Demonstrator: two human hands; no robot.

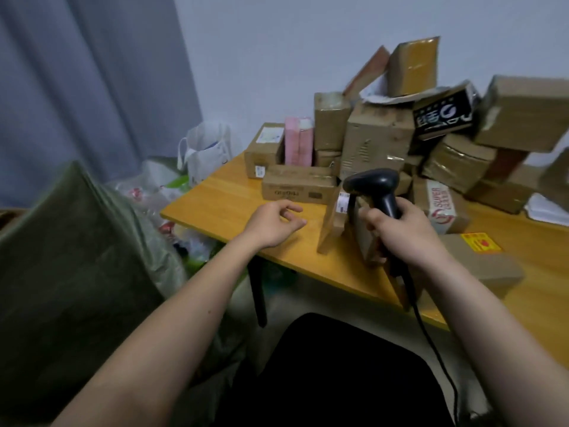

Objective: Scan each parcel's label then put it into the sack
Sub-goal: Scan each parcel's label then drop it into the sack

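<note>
A warm orange-yellow wood grain is shown by the tabletop (pixel 221 195), on which plain brown cardboard parcels (pixel 375 140) are heaped, one pale pink box (pixel 298 142) and one black box with white lettering (pixel 443 117) among them. A white box printed in red (pixel 441 204) and a brown parcel bearing a yellow sticker with red marks (pixel 482 243) are seen at the right, and the scanner (pixel 378 188) and its cable are black. The sack (pixel 74 251) is a dull olive green, the curtain (pixel 92 72) grey-blue, the wall (pixel 277 41) pale bluish white.
</note>
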